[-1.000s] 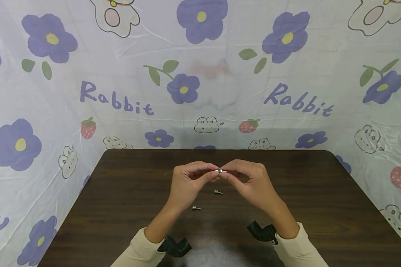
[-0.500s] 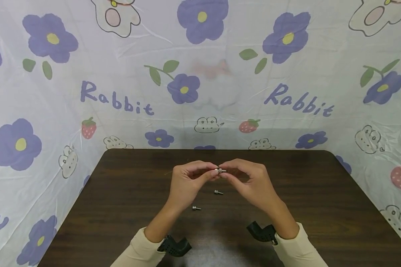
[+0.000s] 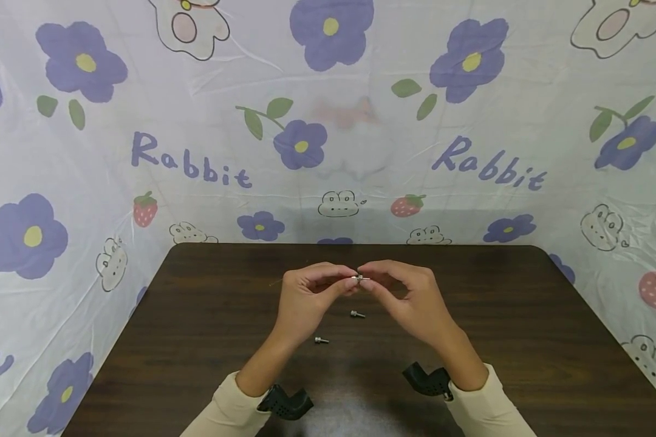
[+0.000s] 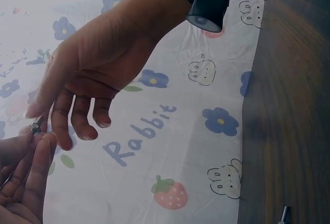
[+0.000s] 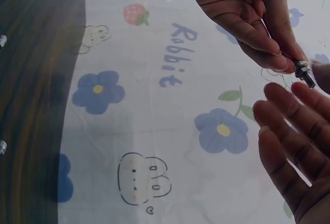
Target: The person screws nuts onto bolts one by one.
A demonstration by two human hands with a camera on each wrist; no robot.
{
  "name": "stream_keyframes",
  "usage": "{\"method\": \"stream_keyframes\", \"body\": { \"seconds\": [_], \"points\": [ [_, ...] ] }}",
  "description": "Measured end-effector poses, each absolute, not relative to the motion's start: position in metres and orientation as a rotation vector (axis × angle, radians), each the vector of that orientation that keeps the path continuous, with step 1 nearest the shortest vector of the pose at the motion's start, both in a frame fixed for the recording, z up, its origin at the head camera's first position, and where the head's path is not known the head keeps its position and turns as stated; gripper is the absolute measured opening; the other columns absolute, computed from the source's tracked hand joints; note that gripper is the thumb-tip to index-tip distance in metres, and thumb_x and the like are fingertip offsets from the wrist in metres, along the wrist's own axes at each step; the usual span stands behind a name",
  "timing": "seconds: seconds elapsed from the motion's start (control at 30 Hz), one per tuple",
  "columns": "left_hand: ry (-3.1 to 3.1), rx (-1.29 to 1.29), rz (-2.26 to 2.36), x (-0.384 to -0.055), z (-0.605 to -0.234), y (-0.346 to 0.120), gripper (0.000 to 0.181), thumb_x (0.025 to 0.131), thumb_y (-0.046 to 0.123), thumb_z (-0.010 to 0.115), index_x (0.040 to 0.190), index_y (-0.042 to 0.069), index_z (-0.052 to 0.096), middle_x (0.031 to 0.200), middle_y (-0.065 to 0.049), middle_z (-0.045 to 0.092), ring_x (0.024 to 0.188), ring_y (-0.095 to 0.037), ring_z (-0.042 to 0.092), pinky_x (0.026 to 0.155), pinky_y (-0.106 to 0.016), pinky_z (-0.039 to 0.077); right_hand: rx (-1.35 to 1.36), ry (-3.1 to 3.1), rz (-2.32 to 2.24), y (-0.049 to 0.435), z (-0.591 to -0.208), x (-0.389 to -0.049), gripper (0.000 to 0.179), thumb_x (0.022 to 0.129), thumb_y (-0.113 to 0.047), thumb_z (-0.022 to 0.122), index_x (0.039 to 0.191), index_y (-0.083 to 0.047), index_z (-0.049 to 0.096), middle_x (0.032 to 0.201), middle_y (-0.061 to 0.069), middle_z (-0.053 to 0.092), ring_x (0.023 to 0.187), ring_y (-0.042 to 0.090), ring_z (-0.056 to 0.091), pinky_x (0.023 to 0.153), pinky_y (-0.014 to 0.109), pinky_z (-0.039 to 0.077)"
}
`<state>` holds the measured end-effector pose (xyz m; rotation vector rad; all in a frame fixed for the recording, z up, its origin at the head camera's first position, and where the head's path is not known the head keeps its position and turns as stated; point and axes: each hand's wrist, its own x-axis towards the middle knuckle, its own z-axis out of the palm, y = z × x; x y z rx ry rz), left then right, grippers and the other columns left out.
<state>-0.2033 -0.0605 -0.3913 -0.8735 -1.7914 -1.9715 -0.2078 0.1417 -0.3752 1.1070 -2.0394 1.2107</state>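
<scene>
Over the middle of the table, a small silver bolt (image 5: 311, 83) is held sideways between the two hands. My left hand (image 3: 302, 300) pinches its head end between thumb and forefinger, and those fingertips hide the head. A nut (image 3: 361, 278) sits on the shank, with the thumb and forefinger of my right hand (image 3: 412, 300) closed in at it. In the right wrist view the shank points toward the right hand, whose other fingers (image 5: 278, 126) are spread. Two more bolts lie on the table, one just below the hands (image 3: 358, 314) and one nearer the left forearm (image 3: 321, 340).
The dark wood table (image 3: 224, 291) has rounded far corners. Behind it and along both sides hangs a white cloth (image 3: 372, 158) printed with flowers and rabbits. Black wrist cameras (image 3: 287, 403) jut inward from both cuffs.
My right thumb and forefinger have shifted slightly at the nut, which shows a different side. My left hand stays in place, and the two bolts on the table have not moved.
</scene>
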Motion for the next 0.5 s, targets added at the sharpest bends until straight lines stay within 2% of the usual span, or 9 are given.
{"method": "stream_keyframes", "body": {
  "seconds": [0.1, 0.2, 0.33, 0.5],
  "points": [
    [-1.786, -0.88, -1.977, -0.2037, -0.3913, -0.0607, 0.009, 0.09, 0.0, 0.075, 0.099, -0.001, 0.077, 0.09, -0.013, 0.075, 0.077, -0.028, 0.074, 0.072, -0.042, 0.063, 1.108, -2.017, 1.201, 0.142, -0.3748, -0.2077, 0.037, 0.077, 0.011, 0.082, 0.11, -0.006, 0.074, 0.095, 0.004, 0.076, 0.074, 0.011, 0.069, 0.063, 0.023, 0.057],
    [-1.785, -0.881, -1.985, -0.2036, -0.3914, -0.061, 0.009, 0.09, 0.0, 0.074, 0.099, -0.001, 0.077, 0.091, -0.013, 0.075, 0.077, -0.028, 0.075, 0.072, -0.042, 0.063, 1.125, -2.009, 1.217, 0.1418, -0.3748, -0.2081, 0.038, 0.076, 0.013, 0.082, 0.108, -0.006, 0.075, 0.097, 0.005, 0.076, 0.075, 0.012, 0.07, 0.066, 0.022, 0.058],
    [-1.789, -0.881, -1.997, -0.2034, -0.392, -0.0609, 0.009, 0.091, 0.0, 0.074, 0.1, -0.002, 0.077, 0.093, -0.014, 0.075, 0.079, -0.029, 0.075, 0.072, -0.043, 0.063, 1.145, -2.006, 1.225, 0.1412, -0.3756, -0.2091, 0.031, 0.08, 0.011, 0.08, 0.105, -0.006, 0.075, 0.096, 0.005, 0.076, 0.075, 0.014, 0.071, 0.069, 0.02, 0.059],
    [-1.795, -0.876, -1.985, -0.2038, -0.3923, -0.0605, 0.009, 0.091, 0.002, 0.074, 0.099, -0.001, 0.077, 0.092, -0.013, 0.076, 0.078, -0.028, 0.075, 0.071, -0.042, 0.064, 1.167, -2.038, 1.242, 0.142, -0.3768, -0.2108, 0.019, 0.091, 0.005, 0.072, 0.1, -0.011, 0.076, 0.093, 0.0, 0.075, 0.078, 0.012, 0.071, 0.07, 0.021, 0.058]
  ]
}}
